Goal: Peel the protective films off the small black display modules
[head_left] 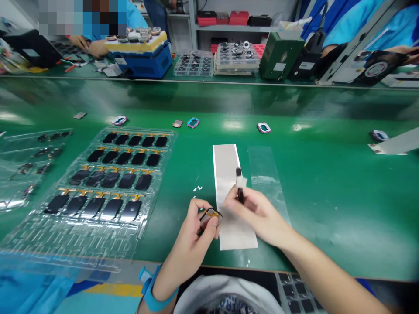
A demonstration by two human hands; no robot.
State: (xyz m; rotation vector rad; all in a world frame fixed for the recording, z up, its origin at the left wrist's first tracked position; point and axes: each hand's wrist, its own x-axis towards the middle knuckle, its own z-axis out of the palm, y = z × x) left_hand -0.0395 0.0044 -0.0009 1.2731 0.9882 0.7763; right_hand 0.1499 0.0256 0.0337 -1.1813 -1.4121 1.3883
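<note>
1. My L hand [193, 240] has a small screen module [211, 213] pinched btwn thumb & fingers, orange flex showing; it's at the pale strip's [227, 168] L edge, held up.
2. My R hand [258, 213], over the strip, is closed on a slim dark tool w/ a white part [241, 181]; blurry, can't tell exactly what it is. Tool looks apart from the module.
3. Step in hand, my read: handling the module's flex side, tool at the ready. Next move prob. calls for a steady L pinch, flex side kept in view, & a light R touch so the flex doesn't crease.
4. Just L of strip: tiny white scraps [199, 188]. Further L: clear tray [81, 237] w/ rows of dark screens [111, 179].
5. Just R of strip: clear film [263, 165], flat.
6. Beyond strip: white-topped frame [263, 127] off to R, blue-topped frame [193, 122] off to L.
7. Near side of strip, below bench edge: lined bin [193, 296].
</note>
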